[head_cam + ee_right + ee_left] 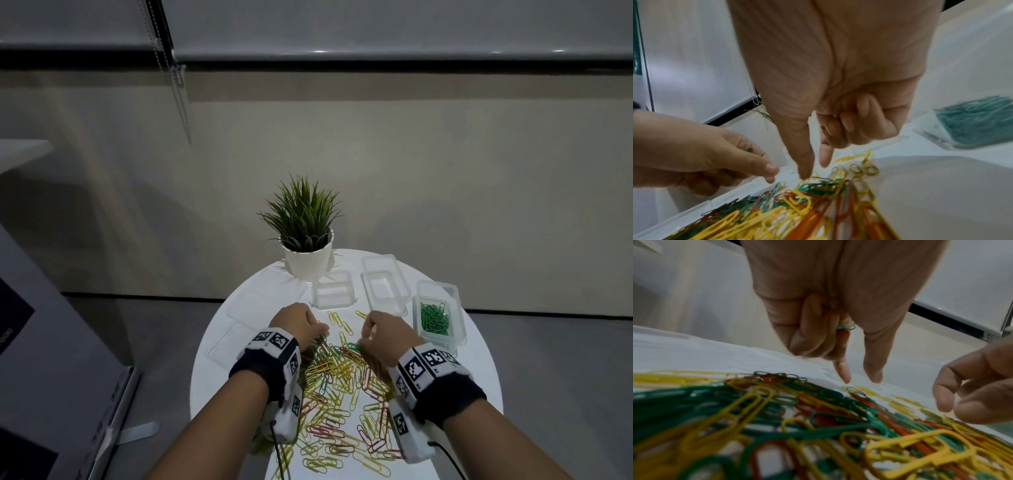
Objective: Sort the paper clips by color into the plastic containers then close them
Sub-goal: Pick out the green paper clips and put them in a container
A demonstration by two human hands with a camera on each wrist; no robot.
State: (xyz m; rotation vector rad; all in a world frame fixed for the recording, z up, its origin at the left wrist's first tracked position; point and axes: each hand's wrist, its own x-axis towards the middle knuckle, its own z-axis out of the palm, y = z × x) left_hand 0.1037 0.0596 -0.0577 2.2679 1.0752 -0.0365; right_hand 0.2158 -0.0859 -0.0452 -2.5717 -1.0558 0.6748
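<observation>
A mixed pile of yellow, red and green paper clips [339,383] lies on the round white table [479,383]. My left hand [318,334] hovers over the pile's far left edge. Its three curled fingers hold green paper clips [846,327], while forefinger and thumb point down, apart. My right hand [364,337] is over the far right edge. Its thumb [804,175] touches green clips [818,186], the forefinger is apart from it, and the other fingers are curled. Whether these hide anything I cannot tell. One container [457,329] holds green clips; two clear containers [334,301] [370,291] hold none.
A potted plant [305,236] stands at the table's far edge, behind the containers. Clear lids [270,298] [229,342] lie flat on the left of the table. A second box [445,289] sits behind the green-clip container. Grey floor surrounds the table.
</observation>
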